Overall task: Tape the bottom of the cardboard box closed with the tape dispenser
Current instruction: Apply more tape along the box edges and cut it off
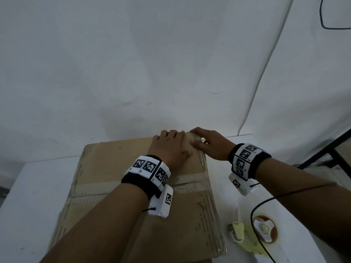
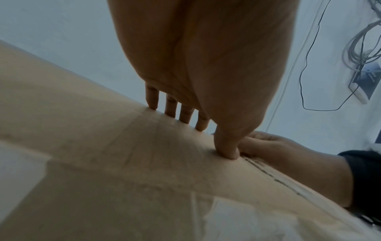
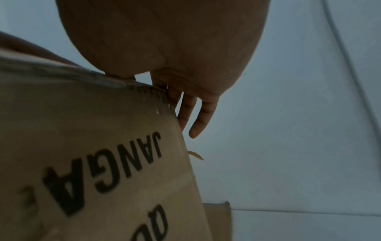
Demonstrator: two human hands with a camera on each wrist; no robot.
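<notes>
The brown cardboard box (image 1: 114, 168) lies on the white table (image 1: 28, 186), flaps up, with a strip of clear tape (image 1: 190, 179) across its seam. My left hand (image 1: 178, 143) lies flat on the box's far right corner, its straight fingers (image 2: 171, 107) and thumb pressing the top. My right hand (image 1: 201, 137) covers the same corner from the right, thumb on top. Its straight fingers (image 3: 195, 117) reach down the far side of the box (image 3: 103, 154). The tape dispenser (image 1: 264, 230) lies untouched on the table at the near right.
A black cable (image 1: 266, 202) loops over the table beside the dispenser. A white wall stands close behind the box, with a white conduit (image 1: 266, 63) running up it. A black metal frame (image 1: 332, 149) stands off the table's right edge.
</notes>
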